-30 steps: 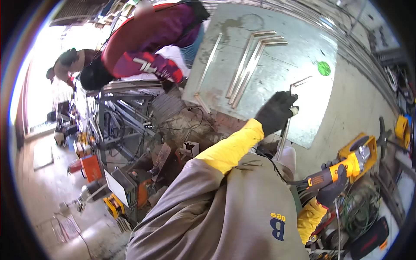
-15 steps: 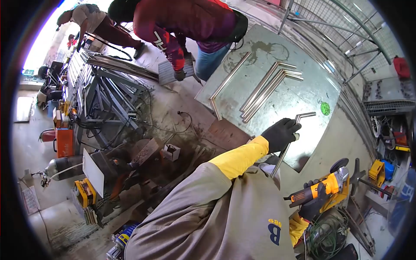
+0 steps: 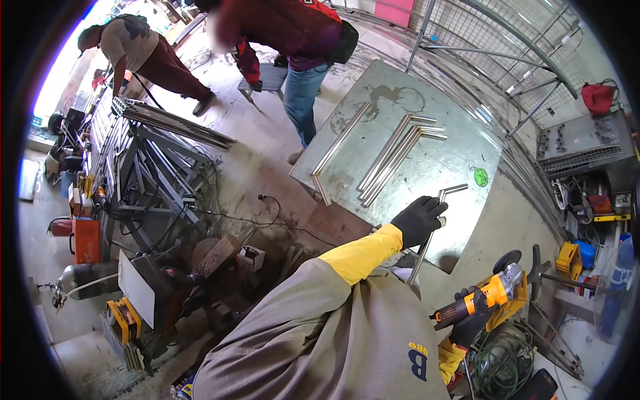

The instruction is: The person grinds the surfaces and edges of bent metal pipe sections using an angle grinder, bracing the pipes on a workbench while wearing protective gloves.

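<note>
My left hand (image 3: 419,221), in a black glove with a yellow sleeve, grips a bent metal tube (image 3: 456,189) at the near edge of the metal table (image 3: 467,150). My right hand (image 3: 471,319), also gloved in black, is closed round the body of a yellow and black angle grinder (image 3: 492,292), whose disc points away at the upper right. Several bent tubes (image 3: 393,160) lie side by side on the table. Left of them lies one more bent tube (image 3: 341,148).
A person in a red top (image 3: 287,33) stands beyond the table, one hand at a small stool (image 3: 270,79). Another person (image 3: 143,50) bends at the far left, by a rack of metal bars (image 3: 160,160). A cable (image 3: 277,213) runs over the floor.
The view has shifted slightly. The person in the red top is more upright and farther from the table, and the stool now stands on its legs. Both my hands keep their holds.
</note>
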Motion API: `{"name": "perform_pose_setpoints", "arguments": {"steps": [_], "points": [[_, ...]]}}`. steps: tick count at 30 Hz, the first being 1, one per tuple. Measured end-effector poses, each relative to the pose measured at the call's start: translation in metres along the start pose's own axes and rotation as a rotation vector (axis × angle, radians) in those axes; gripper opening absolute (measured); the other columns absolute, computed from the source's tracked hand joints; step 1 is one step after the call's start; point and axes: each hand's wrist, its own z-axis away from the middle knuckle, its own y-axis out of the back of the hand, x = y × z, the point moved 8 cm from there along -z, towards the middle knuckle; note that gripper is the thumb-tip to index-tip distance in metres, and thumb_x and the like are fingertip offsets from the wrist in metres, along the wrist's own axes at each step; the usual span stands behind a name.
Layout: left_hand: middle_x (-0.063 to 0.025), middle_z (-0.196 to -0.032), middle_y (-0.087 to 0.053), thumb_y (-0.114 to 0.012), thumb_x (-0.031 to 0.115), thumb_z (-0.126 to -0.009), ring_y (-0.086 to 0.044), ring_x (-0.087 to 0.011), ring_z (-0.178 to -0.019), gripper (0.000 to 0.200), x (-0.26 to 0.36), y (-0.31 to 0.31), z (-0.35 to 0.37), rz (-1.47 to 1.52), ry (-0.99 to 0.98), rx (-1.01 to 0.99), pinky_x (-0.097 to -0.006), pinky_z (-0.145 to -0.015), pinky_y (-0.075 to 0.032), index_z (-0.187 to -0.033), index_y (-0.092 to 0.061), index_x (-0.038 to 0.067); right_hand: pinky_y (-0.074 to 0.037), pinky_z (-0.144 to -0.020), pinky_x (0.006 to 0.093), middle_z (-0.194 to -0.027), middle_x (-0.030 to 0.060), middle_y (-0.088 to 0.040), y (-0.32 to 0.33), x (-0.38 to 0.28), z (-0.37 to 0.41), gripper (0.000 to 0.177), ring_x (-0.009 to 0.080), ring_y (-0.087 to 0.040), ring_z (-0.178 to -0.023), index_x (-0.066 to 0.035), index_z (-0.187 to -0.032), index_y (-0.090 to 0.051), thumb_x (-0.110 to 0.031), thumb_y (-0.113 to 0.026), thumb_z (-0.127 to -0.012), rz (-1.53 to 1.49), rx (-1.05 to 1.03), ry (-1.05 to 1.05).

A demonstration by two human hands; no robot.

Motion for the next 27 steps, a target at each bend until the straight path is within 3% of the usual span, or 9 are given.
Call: {"name": "perform_pose_setpoints", "arguments": {"steps": [6,14,17,18,19,20,22,25,27], "points": [[-0.0172,-0.136,-0.070,-0.073,0.012,-0.086,-0.065,-0.0353,-0.126,0.022,-0.001,0.001,0.003,0.020,-0.006,0.033,-0.0486,-0.112,-0.053,-0.107,-0.078,0.007,-0.065,-0.084,0.0471,-0.101,0.0102,-0.071,0.008,0.001,0.002,0.042,0.0273,-0.074,-0.088,-0.001,-0.123,-0.063,-0.028,-0.081,-0.097,-0.080,0.063,-0.032],[-0.0195,-0.142,-0.069,-0.073,0.012,-0.086,-0.065,-0.0376,-0.125,0.029,-0.005,-0.007,0.004,0.016,-0.043,0.031,-0.0499,-0.111,-0.052,-0.113,-0.081,0.011,-0.065,-0.085,0.0455,-0.103,0.0098,-0.072,0.026,0.009,0.001,0.048,0.0258,-0.074,-0.088,-0.008,-0.138,-0.059,-0.030,-0.079,-0.100,-0.042,0.044,-0.035],[-0.0207,-0.147,-0.067,-0.077,0.018,-0.083,-0.063,-0.0409,-0.128,0.036,-0.007,-0.014,0.002,-0.034,-0.072,-0.161,-0.0528,-0.112,-0.050,-0.118,-0.081,0.015,-0.065,-0.084,0.0460,-0.104,0.0097,-0.073,0.001,-0.013,0.015,0.050,0.0260,-0.074,-0.088,-0.008,-0.140,-0.058,-0.030,-0.079,-0.100,-0.039,0.062,0.022],[-0.0211,-0.151,-0.064,-0.081,0.025,-0.080,-0.062,-0.0420,-0.131,0.045,-0.007,-0.021,0.003,-0.059,-0.070,-0.323,-0.0543,-0.113,-0.048,-0.123,-0.080,0.016,-0.065,-0.084,0.0460,-0.104,0.0097,-0.073,0.000,-0.011,0.015,0.050,0.0260,-0.074,-0.088,-0.008,-0.140,-0.058,-0.030,-0.079,-0.100,-0.043,0.068,0.017],[-0.0216,-0.156,-0.061,-0.085,0.031,-0.077,-0.060,-0.0432,-0.135,0.054,-0.005,-0.026,0.004,-0.082,-0.069,-0.486,-0.0558,-0.114,-0.047,-0.129,-0.079,0.018,-0.066,-0.083,0.0465,-0.103,0.0109,-0.072,0.001,-0.012,0.016,0.045,0.0266,-0.074,-0.087,-0.004,-0.132,-0.060,-0.028,-0.080,-0.099,-0.033,0.089,0.042],[-0.0216,-0.156,-0.061,-0.085,0.031,-0.077,-0.060,-0.0432,-0.135,0.054,-0.003,-0.020,0.002,-0.075,-0.075,-0.496,-0.0558,-0.114,-0.047,-0.129,-0.079,0.018,-0.066,-0.082,0.0469,-0.102,0.0120,-0.072,0.004,-0.014,0.017,0.041,0.0273,-0.075,-0.087,0.000,-0.123,-0.062,-0.026,-0.081,-0.098,-0.022,0.112,0.067],[-0.0215,-0.163,-0.055,-0.092,0.043,-0.072,-0.055,-0.0436,-0.142,0.072,0.006,-0.008,0.003,-0.057,-0.101,-0.648,-0.0582,-0.117,-0.044,-0.137,-0.075,0.019,-0.066,-0.081,0.0469,-0.102,0.0119,-0.072,0.002,-0.017,0.020,0.041,0.0274,-0.075,-0.087,0.000,-0.124,-0.061,-0.025,-0.080,-0.098,-0.023,0.138,0.071],[-0.0214,-0.166,-0.051,-0.096,0.049,-0.068,-0.050,-0.0445,-0.147,0.085,0.012,0.003,0.007,-0.091,-0.142,-0.715,-0.0596,-0.118,-0.042,-0.143,-0.071,0.021,-0.066,-0.084,0.0457,-0.104,0.0095,-0.072,0.025,-0.002,0.002,0.041,0.0260,-0.076,-0.091,-0.004,-0.132,-0.062,-0.026,-0.078,-0.101,-0.026,0.111,0.027],[-0.0204,-0.162,-0.054,-0.092,0.042,-0.071,-0.052,-0.0446,-0.144,0.073,0.018,-0.001,0.018,-0.082,-0.150,-0.632,-0.0598,-0.116,-0.043,-0.137,-0.073,0.019,-0.066,-0.084,0.0469,-0.103,0.0100,-0.072,0.031,0.001,-0.005,0.038,0.0263,-0.076,-0.090,-0.002,-0.126,-0.063,-0.025,-0.078,-0.101,0.067,0.117,0.032]]}}
